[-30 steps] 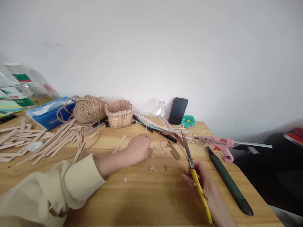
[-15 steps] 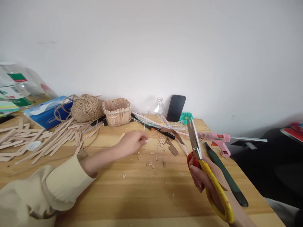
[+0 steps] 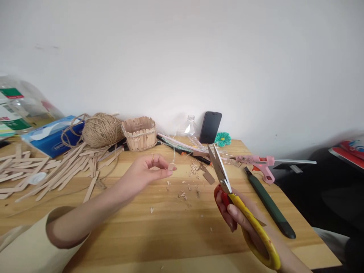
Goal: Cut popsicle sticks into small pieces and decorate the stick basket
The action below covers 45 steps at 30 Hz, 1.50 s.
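My left hand (image 3: 153, 168) pinches a small piece of wooden stick (image 3: 171, 166) between thumb and fingertips, above the table. In my right hand (image 3: 233, 212) is a pair of scissors (image 3: 223, 178) with one red and one yellow handle, its blades slightly apart and pointing up and away from me. Below and between the hands, small wood scraps (image 3: 183, 195) lie scattered. A basket made of wooden sticks (image 3: 141, 136) stands behind my left hand. To the right of the scissors rests a green-handled cutter (image 3: 270, 203).
Loose craft sticks (image 3: 68, 170), a twine ball (image 3: 102, 130) and a blue tissue pack (image 3: 54, 138) crowd the left. Along the back are a cut clear bottle (image 3: 191, 127), a phone (image 3: 210, 127) and a teal flower (image 3: 223, 138). A pink glue gun (image 3: 260, 163) lies right, near the table edge.
My left hand has turned so its thumb and the pinched wood piece show, and its forearm is more exposed. The scissors have shifted left and tilted further left in my right hand.
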{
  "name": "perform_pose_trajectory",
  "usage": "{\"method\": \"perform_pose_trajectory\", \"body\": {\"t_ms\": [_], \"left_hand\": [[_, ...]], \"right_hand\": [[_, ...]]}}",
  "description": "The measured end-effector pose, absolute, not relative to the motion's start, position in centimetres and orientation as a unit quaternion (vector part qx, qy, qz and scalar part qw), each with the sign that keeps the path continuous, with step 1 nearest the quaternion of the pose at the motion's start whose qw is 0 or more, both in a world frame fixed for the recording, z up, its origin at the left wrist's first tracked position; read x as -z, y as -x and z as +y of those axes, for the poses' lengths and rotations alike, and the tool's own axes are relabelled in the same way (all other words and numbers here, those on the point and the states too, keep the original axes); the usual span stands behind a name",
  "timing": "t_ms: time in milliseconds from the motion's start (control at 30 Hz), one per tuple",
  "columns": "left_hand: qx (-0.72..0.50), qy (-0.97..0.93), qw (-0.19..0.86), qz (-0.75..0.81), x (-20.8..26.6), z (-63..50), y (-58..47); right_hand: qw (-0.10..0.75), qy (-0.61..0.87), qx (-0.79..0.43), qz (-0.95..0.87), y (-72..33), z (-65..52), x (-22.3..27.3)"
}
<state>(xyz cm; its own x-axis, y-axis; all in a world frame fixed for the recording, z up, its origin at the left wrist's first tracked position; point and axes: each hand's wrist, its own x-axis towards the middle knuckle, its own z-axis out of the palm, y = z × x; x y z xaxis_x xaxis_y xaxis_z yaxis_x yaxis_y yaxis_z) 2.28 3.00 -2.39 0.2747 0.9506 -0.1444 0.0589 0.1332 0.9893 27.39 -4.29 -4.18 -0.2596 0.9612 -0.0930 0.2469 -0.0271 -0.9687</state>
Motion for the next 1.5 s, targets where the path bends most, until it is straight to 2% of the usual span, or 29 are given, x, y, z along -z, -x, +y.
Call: {"method": "perform_pose_trajectory", "body": {"t_ms": [167,367,467,567,633,933,1067,1300,1500], "left_hand": [[-0.411,-0.493,0.612,0.463,3.0,3.0,-2.5],[-0.345,-0.514,0.636,0.461,4.4,3.5,-4.0],[-0.307,-0.641,0.535,0.457,5.6,4.0,-4.7],[-0.231,-0.808,0.339,0.423,6.3,4.3,-5.5],[-0.182,-0.867,0.253,0.39,6.5,4.3,-6.1],[-0.092,-0.917,0.203,0.332,6.9,4.7,-8.0],[-0.116,-0.895,0.267,0.339,6.5,5.0,-8.2],[-0.178,-0.672,0.554,0.459,4.8,4.9,-8.1],[-0.189,-0.622,0.577,0.494,3.8,3.1,-7.8]], "right_hand": [[0.394,0.52,-0.5,-0.569,-26.0,-3.6,3.8],[0.419,0.571,-0.448,-0.546,-25.3,-3.2,3.2],[0.417,0.576,-0.428,-0.557,-25.7,-3.4,3.1],[0.421,0.576,-0.42,-0.561,-26.2,-3.4,3.0],[0.425,0.575,-0.426,-0.554,-26.6,-3.4,3.2],[0.443,0.566,-0.464,-0.518,-28.4,-3.3,4.9],[0.437,0.563,-0.494,-0.499,-28.5,-3.2,5.3],[0.41,0.566,-0.52,-0.49,-27.2,-3.1,5.0],[0.419,0.528,-0.545,-0.498,-25.4,-2.7,4.5]]}}
